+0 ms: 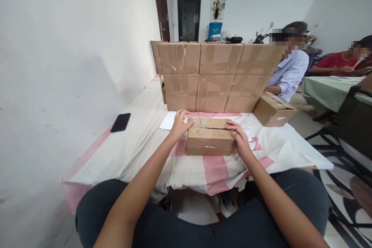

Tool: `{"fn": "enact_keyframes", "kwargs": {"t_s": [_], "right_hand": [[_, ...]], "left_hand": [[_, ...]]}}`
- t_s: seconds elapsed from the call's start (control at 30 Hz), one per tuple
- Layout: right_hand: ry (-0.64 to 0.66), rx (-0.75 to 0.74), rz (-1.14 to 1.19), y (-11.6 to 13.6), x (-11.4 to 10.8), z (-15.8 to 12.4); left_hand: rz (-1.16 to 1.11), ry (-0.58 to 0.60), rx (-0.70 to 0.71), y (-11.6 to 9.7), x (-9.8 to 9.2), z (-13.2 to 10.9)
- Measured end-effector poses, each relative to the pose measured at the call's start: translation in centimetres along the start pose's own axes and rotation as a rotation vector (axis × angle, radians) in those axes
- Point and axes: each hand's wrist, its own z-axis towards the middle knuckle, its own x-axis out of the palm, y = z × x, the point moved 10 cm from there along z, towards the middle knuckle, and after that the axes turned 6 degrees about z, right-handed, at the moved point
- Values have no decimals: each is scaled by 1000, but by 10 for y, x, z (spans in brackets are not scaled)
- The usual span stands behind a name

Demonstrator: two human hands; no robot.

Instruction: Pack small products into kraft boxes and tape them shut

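Note:
A small brown cardboard box (211,144) lies on the cloth-covered table near its front edge, with a dark gap along its top seam and dark marks beside it. My left hand (181,124) is at the box's left end, fingers apart and thumb at the top corner. At the right end, my right hand (240,137) rests on the top and side, its fingers slightly spread. Both hands touch the box from the sides without closing round it. White paper (167,121) lies behind my left hand.
Taped boxes (216,85) form a wall three high behind the small box. Another box (274,110) stands to the right, near a person in a light shirt (290,71). A black phone (120,122) lies at left. Another person (337,62) sits at far right.

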Motion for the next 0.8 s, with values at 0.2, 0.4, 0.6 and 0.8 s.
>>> {"fn": "enact_keyframes", "kwargs": {"t_s": [0.2, 0.4, 0.6, 0.8], "right_hand": [[7, 7, 0, -4, 0, -2], [-4, 9, 16, -6, -2, -2], [-11, 20, 6, -4, -1, -2], [-14, 19, 13, -2, 1, -3]], "left_hand": [[-156, 127, -142, 19, 24, -5], [-276, 361, -211, 5, 35, -22], [-290, 354, -259, 6, 34, -23], [-285, 307, -265, 13, 35, -18]]}}
